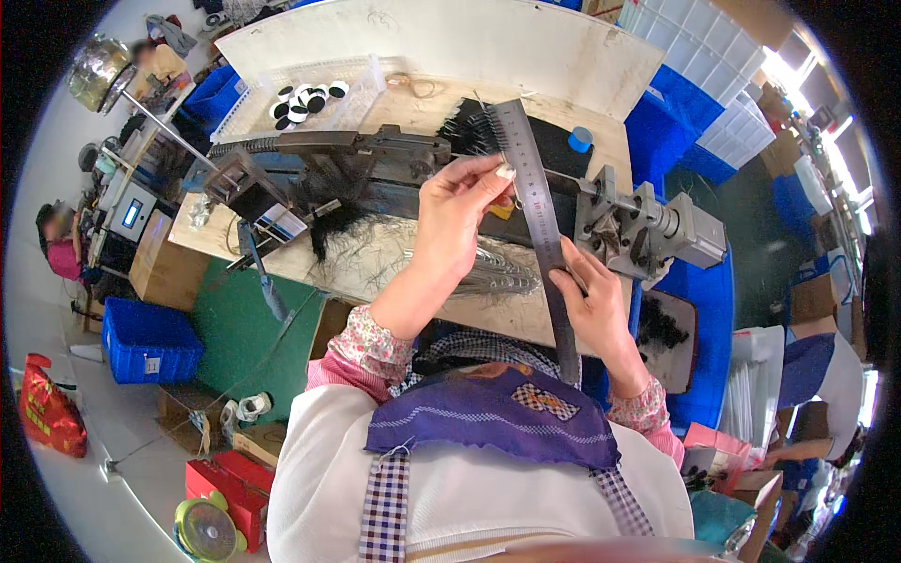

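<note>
My right hand is closed round the lower part of a long steel ruler, which stands at a slant above the bench. Beside the ruler's upper half, my left hand pinches a thin brush with dark bristles. The brush lies along the ruler's left edge, its bristled end pointing away from me. A small wire loop shows just below my left fingertips. Behind the bristles is a black mat, so their outline is partly lost. Under my hands, a pile of bent wires rests on the bench.
A dark metal machine crosses the bench, with a grey motor unit at right. Farther back are a clear tray of black-and-white discs and a blue cap. Loose black bristles lie left. A blue bin stands on the floor.
</note>
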`<state>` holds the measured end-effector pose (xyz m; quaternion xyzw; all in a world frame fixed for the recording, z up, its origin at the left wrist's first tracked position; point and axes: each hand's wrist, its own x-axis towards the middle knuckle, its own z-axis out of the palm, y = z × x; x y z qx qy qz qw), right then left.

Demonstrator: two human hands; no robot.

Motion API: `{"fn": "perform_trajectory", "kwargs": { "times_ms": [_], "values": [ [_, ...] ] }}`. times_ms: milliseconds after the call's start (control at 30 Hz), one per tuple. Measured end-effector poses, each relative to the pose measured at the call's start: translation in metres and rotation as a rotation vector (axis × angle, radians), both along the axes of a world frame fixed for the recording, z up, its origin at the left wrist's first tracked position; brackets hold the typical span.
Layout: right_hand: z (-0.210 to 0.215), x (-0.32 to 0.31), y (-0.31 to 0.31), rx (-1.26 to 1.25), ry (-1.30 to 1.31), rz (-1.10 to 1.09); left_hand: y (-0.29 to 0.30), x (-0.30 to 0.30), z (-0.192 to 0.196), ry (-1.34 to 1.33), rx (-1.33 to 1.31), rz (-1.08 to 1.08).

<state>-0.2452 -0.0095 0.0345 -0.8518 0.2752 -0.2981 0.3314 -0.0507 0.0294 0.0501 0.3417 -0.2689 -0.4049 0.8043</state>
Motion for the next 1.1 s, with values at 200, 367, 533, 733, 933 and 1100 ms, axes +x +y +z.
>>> {"fn": "perform_trajectory", "kwargs": {
  "times_ms": [200, 367, 533, 733, 933, 1100],
  "values": [
    [-0.019, 0.002, -0.006, -0.005, -0.182, 0.057, -0.008, 0.0, -0.001, -0.046, 0.04, 0.03],
    [-0.018, 0.0, -0.005, 0.075, -0.158, 0.064, -0.012, 0.0, -0.005, -0.06, 0.029, 0.021],
    [-0.009, 0.003, -0.003, 0.009, -0.12, 0.058, -0.015, 0.005, -0.012, -0.072, 0.032, 0.015],
    [-0.011, 0.004, -0.003, 0.098, -0.113, 0.061, -0.015, 0.005, -0.009, -0.066, 0.029, 0.023],
    [-0.016, 0.002, -0.006, 0.418, -0.304, -0.029, -0.011, 0.015, -0.014, 0.079, -0.02, -0.008],
    [-0.024, -0.015, -0.02, 0.304, -0.338, -0.12, -0.018, 0.027, -0.021, 0.088, -0.098, -0.037]
  ]
}}
